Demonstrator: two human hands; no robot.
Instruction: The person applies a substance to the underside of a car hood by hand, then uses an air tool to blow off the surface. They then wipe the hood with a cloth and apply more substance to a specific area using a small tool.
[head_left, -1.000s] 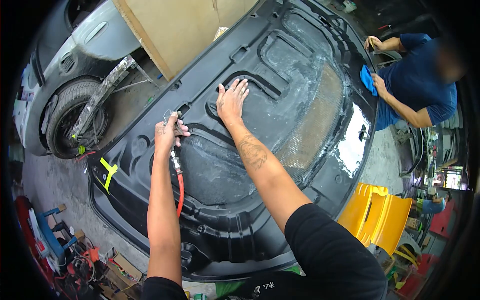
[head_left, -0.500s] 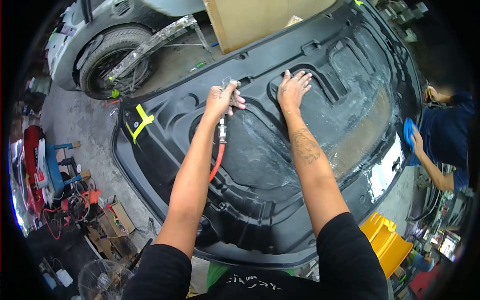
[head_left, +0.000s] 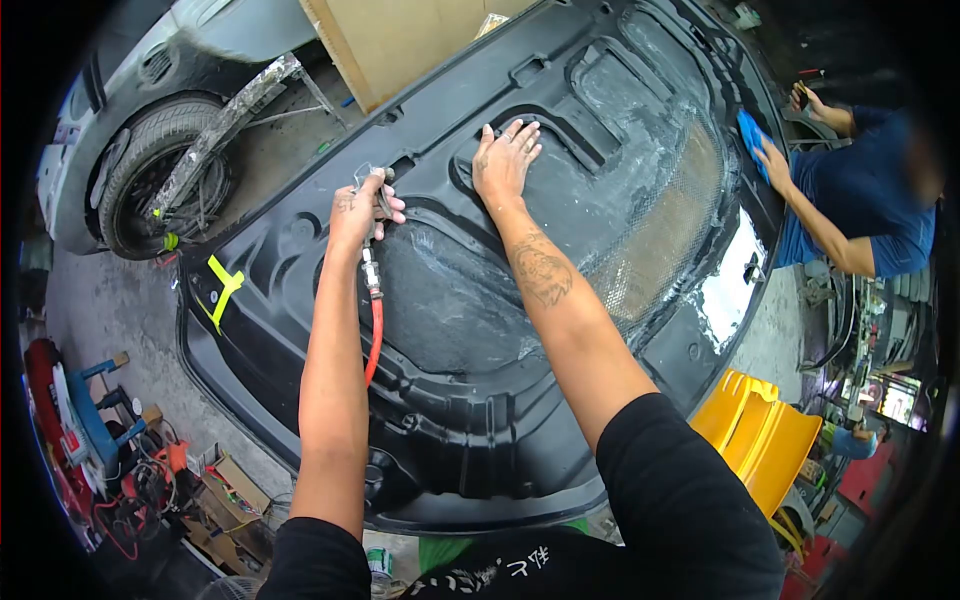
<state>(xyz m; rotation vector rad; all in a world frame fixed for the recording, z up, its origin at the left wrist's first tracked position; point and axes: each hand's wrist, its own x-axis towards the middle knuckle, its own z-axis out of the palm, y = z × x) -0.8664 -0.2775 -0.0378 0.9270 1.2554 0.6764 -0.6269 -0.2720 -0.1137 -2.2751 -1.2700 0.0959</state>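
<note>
My left hand (head_left: pixel 352 212) is closed around a small metal air blow gun (head_left: pixel 381 190). A silver fitting (head_left: pixel 372 273) joins it to a red air hose (head_left: pixel 376 345) that runs down toward me. Beneath both arms lies a large black moulded car panel (head_left: pixel 440 330) with raised ribs and chalky smears. My right hand (head_left: pixel 506 162) is open, palm down on the panel beside a curved recess, fingers spread. A patch of brown mesh (head_left: pixel 665 235) shows to its right. Yellow tape (head_left: pixel 226 290) sticks to the panel's left corner.
At the right edge a co-worker in dark blue (head_left: pixel 850 205) presses a blue cloth (head_left: pixel 752 145) on the panel. A yellow part (head_left: pixel 757 435) stands at lower right. A car wheel (head_left: pixel 165 180) and a cardboard sheet (head_left: pixel 400 45) are behind; tools (head_left: pixel 150 470) lie at left.
My view has swung to the right, so the panel and both hands sit further left in it. Both hands keep about the same places on the panel. More of the co-worker shows.
</note>
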